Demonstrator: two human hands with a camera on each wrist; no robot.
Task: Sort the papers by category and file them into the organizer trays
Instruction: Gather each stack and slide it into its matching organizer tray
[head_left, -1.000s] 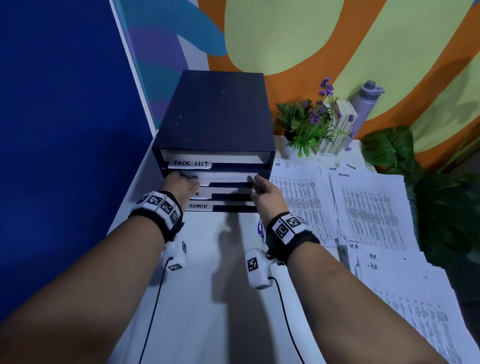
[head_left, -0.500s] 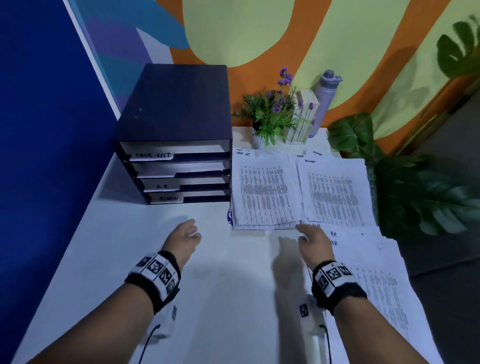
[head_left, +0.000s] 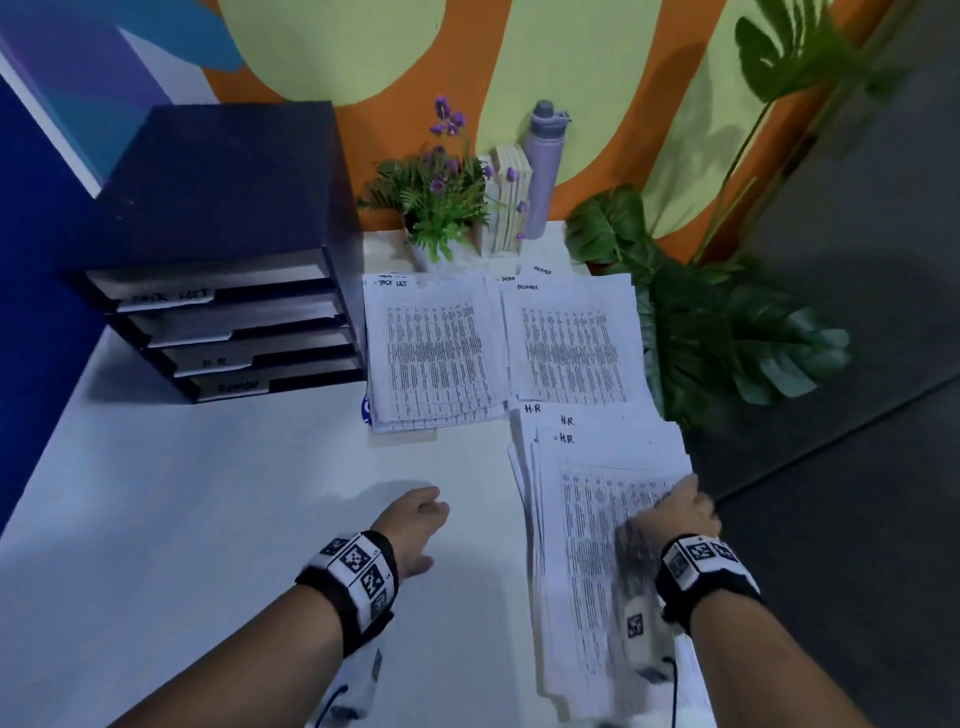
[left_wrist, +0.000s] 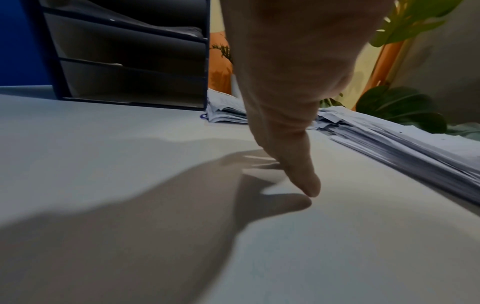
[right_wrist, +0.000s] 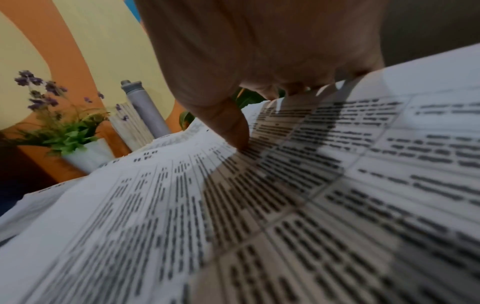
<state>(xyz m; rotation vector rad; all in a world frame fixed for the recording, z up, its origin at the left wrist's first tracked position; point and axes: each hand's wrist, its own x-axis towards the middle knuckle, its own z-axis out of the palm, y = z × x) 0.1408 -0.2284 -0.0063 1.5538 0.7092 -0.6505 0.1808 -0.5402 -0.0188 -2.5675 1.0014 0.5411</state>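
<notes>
While right hand (head_left: 678, 512) pinches thin printed H.R. sheets (head_left: 597, 545), left hand (head_left: 413, 525) hovers.

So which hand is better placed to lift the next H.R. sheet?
The right hand: it already rests on the H.R. pile. The left hand hovers over the bare table.
</notes>
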